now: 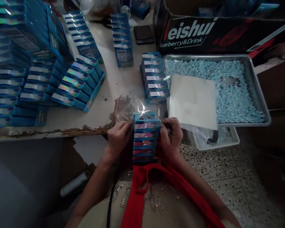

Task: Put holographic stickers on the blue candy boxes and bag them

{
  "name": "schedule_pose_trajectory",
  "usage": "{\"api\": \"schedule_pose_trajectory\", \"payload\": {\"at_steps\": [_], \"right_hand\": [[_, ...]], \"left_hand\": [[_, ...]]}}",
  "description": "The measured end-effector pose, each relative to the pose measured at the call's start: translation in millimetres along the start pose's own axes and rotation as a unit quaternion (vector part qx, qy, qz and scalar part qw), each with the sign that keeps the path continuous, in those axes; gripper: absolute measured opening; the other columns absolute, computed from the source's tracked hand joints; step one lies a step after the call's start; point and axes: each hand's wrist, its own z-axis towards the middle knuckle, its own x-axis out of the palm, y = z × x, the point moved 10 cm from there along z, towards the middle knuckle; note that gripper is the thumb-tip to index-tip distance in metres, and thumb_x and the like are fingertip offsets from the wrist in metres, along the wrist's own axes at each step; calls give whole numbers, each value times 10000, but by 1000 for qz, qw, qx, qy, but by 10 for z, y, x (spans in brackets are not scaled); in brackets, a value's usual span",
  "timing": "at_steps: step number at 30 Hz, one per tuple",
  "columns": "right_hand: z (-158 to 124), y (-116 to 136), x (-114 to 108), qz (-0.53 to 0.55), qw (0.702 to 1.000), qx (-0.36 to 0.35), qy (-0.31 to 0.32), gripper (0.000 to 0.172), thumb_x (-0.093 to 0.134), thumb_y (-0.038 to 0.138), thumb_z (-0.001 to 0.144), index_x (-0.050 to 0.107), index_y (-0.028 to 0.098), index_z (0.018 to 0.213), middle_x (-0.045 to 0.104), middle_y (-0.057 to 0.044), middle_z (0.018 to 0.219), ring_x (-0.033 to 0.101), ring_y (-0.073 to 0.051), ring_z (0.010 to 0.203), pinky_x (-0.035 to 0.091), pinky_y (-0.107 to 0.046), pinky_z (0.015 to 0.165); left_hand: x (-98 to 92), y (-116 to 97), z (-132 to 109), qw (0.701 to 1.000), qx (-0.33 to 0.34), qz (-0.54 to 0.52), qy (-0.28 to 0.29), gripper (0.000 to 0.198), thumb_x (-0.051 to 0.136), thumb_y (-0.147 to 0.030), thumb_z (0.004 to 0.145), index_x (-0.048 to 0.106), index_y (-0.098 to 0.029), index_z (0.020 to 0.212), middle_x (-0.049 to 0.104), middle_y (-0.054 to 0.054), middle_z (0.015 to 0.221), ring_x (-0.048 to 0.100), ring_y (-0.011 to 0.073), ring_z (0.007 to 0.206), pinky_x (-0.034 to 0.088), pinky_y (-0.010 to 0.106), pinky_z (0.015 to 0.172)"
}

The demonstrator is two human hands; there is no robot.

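Observation:
A blue display box of candy packs, stacked in a row with shiny flap tops, stands against my body at the table's front edge. Clear plastic film rises loosely around its far end. On the box's left side, my left hand has its fingers pinched together on the film. My right hand is closed the same way at the opposite upper corner, thumb and fingers curled in. Exactly how much film each hand grips is partly hidden.
Several more filled blue boxes cover the left of the table, with others farther back. At right, a metal tray holds light-blue candies, with a cream card over its corner. Behind stands a black carton.

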Motion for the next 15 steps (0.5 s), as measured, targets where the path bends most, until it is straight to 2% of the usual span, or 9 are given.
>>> {"api": "schedule_pose_trajectory", "payload": {"at_steps": [2, 4, 8, 10, 12, 15], "right_hand": [[10, 39, -43, -41, 999, -29, -17, 51, 624, 193, 932, 647, 218, 894, 649, 2, 762, 595, -134, 639, 505, -274, 605], [-2, -30, -45, -74, 997, -16, -20, 32, 653, 197, 898, 655, 218, 874, 673, 14, 745, 609, -130, 619, 505, -269, 605], [-62, -362, 42, -45, 992, 113, -20, 53, 659, 257, 858, 633, 220, 886, 669, 39, 729, 610, -123, 612, 499, -252, 602], [-91, -456, 107, -4, 989, 148, -19, 51, 611, 259, 875, 619, 222, 910, 646, 47, 717, 590, -120, 603, 480, -242, 584], [-107, -463, 124, -10, 990, 137, -17, 39, 561, 223, 874, 593, 228, 852, 619, 46, 700, 563, -120, 605, 458, -243, 586], [-145, -385, 75, -48, 996, 69, -11, 115, 529, 159, 855, 553, 232, 769, 609, 28, 715, 567, -133, 655, 462, -262, 637]], "left_hand": [[-6, -38, 5, 1000, 16, 8, 5, 139, 577, -199, 988, 686, -186, 902, 712, 43, 812, 653, 156, 726, 412, 257, 655], [5, -18, 12, 1000, 8, 19, 13, 166, 570, -214, 991, 671, -189, 861, 704, 39, 798, 638, 151, 691, 401, 257, 637], [51, 75, 45, 999, -13, 16, 30, 192, 571, -242, 980, 673, -199, 823, 688, 37, 759, 619, 147, 656, 383, 256, 615], [63, 100, 69, 999, -13, 2, 32, 183, 580, -246, 961, 674, -203, 810, 686, 41, 757, 618, 152, 657, 381, 256, 610], [65, 113, 85, 999, -15, -3, 30, 175, 588, -241, 941, 664, -205, 788, 674, 40, 743, 610, 153, 649, 380, 254, 605], [65, 113, 83, 999, -24, 9, 27, 179, 586, -224, 925, 641, -205, 755, 652, 34, 708, 593, 150, 631, 375, 255, 601]]}}
